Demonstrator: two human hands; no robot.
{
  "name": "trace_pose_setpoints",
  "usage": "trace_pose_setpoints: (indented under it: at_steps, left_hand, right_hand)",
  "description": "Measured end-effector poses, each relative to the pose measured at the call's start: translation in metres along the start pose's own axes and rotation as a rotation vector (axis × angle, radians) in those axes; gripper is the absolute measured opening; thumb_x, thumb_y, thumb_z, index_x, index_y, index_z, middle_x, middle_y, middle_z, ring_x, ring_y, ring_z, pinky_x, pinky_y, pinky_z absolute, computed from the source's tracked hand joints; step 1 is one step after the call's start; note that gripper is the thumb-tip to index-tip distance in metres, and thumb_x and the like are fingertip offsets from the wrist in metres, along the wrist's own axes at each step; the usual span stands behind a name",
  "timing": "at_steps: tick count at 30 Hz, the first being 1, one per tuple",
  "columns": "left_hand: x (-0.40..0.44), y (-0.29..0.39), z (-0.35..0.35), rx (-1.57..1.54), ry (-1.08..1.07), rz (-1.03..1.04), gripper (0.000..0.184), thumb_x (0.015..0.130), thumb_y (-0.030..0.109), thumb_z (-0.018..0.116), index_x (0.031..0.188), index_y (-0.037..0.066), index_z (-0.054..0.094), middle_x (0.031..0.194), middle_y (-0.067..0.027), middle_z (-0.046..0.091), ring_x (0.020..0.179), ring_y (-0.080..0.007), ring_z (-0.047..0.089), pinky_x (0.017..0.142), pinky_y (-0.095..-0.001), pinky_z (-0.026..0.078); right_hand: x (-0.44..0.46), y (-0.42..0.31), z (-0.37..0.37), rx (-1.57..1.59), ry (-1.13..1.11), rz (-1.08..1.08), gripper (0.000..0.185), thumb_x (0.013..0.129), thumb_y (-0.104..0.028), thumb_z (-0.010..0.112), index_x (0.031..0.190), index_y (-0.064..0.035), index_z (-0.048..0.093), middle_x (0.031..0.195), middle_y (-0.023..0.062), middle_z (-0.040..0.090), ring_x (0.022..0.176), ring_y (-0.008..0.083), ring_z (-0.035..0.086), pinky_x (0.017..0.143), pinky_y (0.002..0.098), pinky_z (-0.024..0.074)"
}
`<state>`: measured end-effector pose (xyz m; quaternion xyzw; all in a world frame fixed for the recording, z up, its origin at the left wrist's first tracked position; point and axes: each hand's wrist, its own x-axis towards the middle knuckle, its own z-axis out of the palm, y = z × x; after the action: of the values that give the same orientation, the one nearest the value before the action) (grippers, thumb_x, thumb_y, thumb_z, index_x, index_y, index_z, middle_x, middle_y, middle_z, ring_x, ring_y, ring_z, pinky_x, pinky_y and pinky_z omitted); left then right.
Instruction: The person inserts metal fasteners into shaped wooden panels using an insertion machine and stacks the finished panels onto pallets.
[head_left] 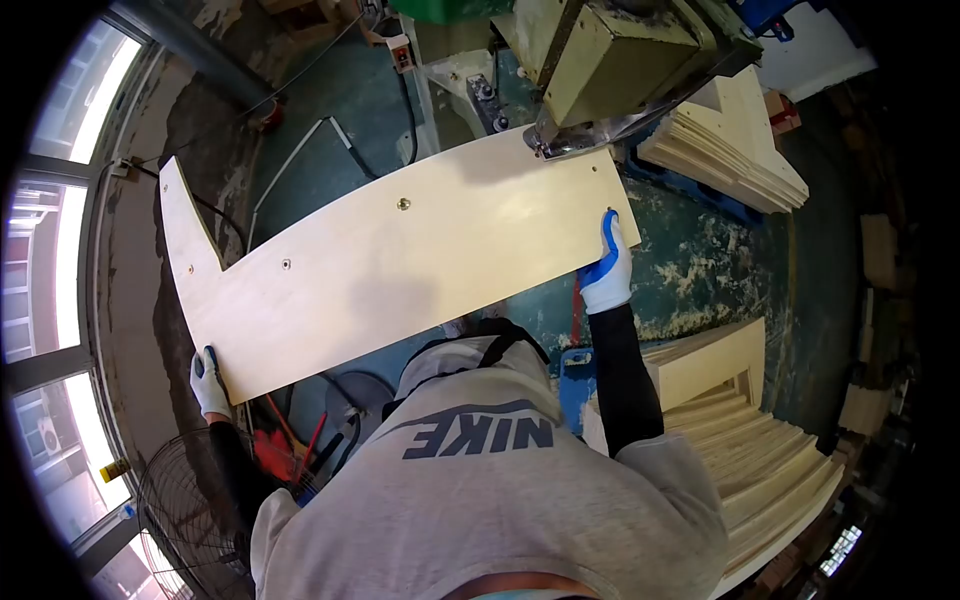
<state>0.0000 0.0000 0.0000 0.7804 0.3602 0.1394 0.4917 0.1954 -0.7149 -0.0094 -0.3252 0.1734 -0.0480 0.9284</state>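
A large pale plywood panel [440, 260] with a notch at its left end stretches between my hands. Several small holes show in it, a few seemingly with metal fittings. My left hand [209, 385], in a white and dark glove, is closed on its lower left corner. At the right end my right hand [608, 268], in a white and blue glove, grips the edge with the thumb on top. The panel's far right edge lies beneath the head of a green machine [610, 60]; what supports it there is hidden.
Stacked plywood pieces [720, 155] lie right of the machine, and another stack [750, 460] stands near my right elbow. A wire fan guard [185, 500] is at lower left, by the windows [50, 270]. Cables and a bent metal bar [300, 160] lie beyond the panel.
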Motion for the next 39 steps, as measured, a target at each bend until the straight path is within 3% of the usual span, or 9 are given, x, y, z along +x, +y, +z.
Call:
trace_pose_setpoints:
  at_steps: [2, 3, 9, 10, 13, 17, 24, 33, 39]
  left_hand:
    - [0.003, 0.003, 0.000, -0.031, -0.066, -0.019, 0.036, 0.100, 0.027, 0.063, 0.120, -0.002, 0.063, 0.109, -0.0023, 0.066, 0.096, -0.0097, 0.057, 0.084, -0.0257, 0.046]
    - [0.014, -0.011, 0.062, -0.092, -0.088, 0.004, 0.036, 0.100, 0.028, 0.063, 0.121, -0.002, 0.063, 0.108, -0.0019, 0.066, 0.095, -0.0097, 0.057, 0.084, -0.0255, 0.046]
    - [0.019, -0.003, -0.034, 0.069, -0.162, -0.066, 0.036, 0.099, 0.031, 0.064, 0.118, 0.000, 0.063, 0.106, -0.0001, 0.063, 0.093, -0.0098, 0.055, 0.083, -0.0248, 0.046]
    - [0.005, 0.026, -0.016, 0.016, -0.127, -0.078, 0.029, 0.097, 0.033, 0.066, 0.100, 0.004, 0.064, 0.089, 0.0040, 0.059, 0.081, -0.0072, 0.052, 0.072, -0.0237, 0.044]
    - [0.012, 0.039, -0.013, 0.077, -0.133, -0.144, 0.032, 0.095, 0.035, 0.069, 0.081, 0.009, 0.058, 0.074, 0.0087, 0.047, 0.067, -0.0044, 0.042, 0.059, -0.0238, 0.035]
    - [0.036, 0.023, -0.014, 0.135, -0.032, -0.093, 0.036, 0.091, 0.034, 0.074, 0.073, 0.012, 0.053, 0.068, 0.0103, 0.038, 0.062, -0.0036, 0.034, 0.054, -0.0250, 0.027]
    - [0.030, 0.040, -0.006, 0.076, 0.061, 0.060, 0.032, 0.091, 0.025, 0.076, 0.072, 0.011, 0.055, 0.069, 0.0102, 0.040, 0.062, -0.0032, 0.033, 0.054, -0.0253, 0.026]
    - [-0.009, 0.052, -0.021, 0.113, 0.159, 0.040, 0.035, 0.092, 0.029, 0.074, 0.071, 0.008, 0.056, 0.068, 0.0076, 0.046, 0.061, -0.0049, 0.037, 0.054, -0.0250, 0.030]
    - [-0.020, 0.007, -0.082, 0.144, 0.233, -0.037, 0.035, 0.092, 0.030, 0.074, 0.071, 0.007, 0.059, 0.068, 0.0071, 0.047, 0.061, -0.0049, 0.037, 0.054, -0.0246, 0.030]
  right_hand:
    - [0.002, 0.007, -0.009, -0.043, 0.116, -0.078, 0.043, 0.104, -0.028, 0.053, 0.140, -0.0048, 0.049, 0.135, 0.0069, 0.058, 0.121, 0.0205, 0.059, 0.101, 0.0357, 0.0487]
    - [0.031, -0.025, -0.001, -0.095, 0.041, -0.143, 0.043, 0.104, -0.028, 0.054, 0.140, -0.0043, 0.050, 0.134, 0.0068, 0.059, 0.120, 0.0203, 0.059, 0.101, 0.0354, 0.0489]
    - [-0.013, 0.031, -0.020, -0.075, 0.187, -0.144, 0.044, 0.102, -0.026, 0.058, 0.138, -0.0012, 0.050, 0.132, 0.0072, 0.060, 0.119, 0.0199, 0.060, 0.099, 0.0350, 0.0498]
    - [-0.013, 0.033, -0.013, -0.088, 0.201, -0.194, 0.045, 0.102, -0.025, 0.058, 0.138, -0.0005, 0.050, 0.132, 0.0075, 0.060, 0.119, 0.0202, 0.060, 0.099, 0.0353, 0.0500]
    - [-0.022, 0.037, -0.003, -0.117, 0.253, -0.276, 0.044, 0.101, -0.022, 0.059, 0.137, 0.0007, 0.051, 0.132, 0.0086, 0.060, 0.118, 0.0212, 0.060, 0.098, 0.0365, 0.0510]
    - [-0.020, 0.040, 0.007, -0.127, 0.285, -0.308, 0.042, 0.100, -0.021, 0.059, 0.135, 0.0014, 0.052, 0.131, 0.0097, 0.060, 0.116, 0.0221, 0.062, 0.096, 0.0374, 0.0529]
    - [-0.016, 0.047, -0.006, -0.044, 0.280, -0.299, 0.040, 0.099, -0.011, 0.060, 0.132, 0.0094, 0.052, 0.129, 0.0156, 0.060, 0.119, 0.0205, 0.059, 0.105, 0.0323, 0.0464]
    - [-0.045, 0.036, 0.025, -0.047, 0.112, -0.166, 0.048, 0.105, -0.033, 0.050, 0.143, -0.0038, 0.046, 0.139, 0.0092, 0.055, 0.124, 0.0227, 0.057, 0.104, 0.0393, 0.0472]
    - [-0.050, 0.060, 0.065, -0.040, 0.104, -0.010, 0.037, 0.099, -0.022, 0.061, 0.132, -0.0065, 0.052, 0.122, 0.0063, 0.061, 0.110, 0.0196, 0.064, 0.088, 0.0397, 0.0569]
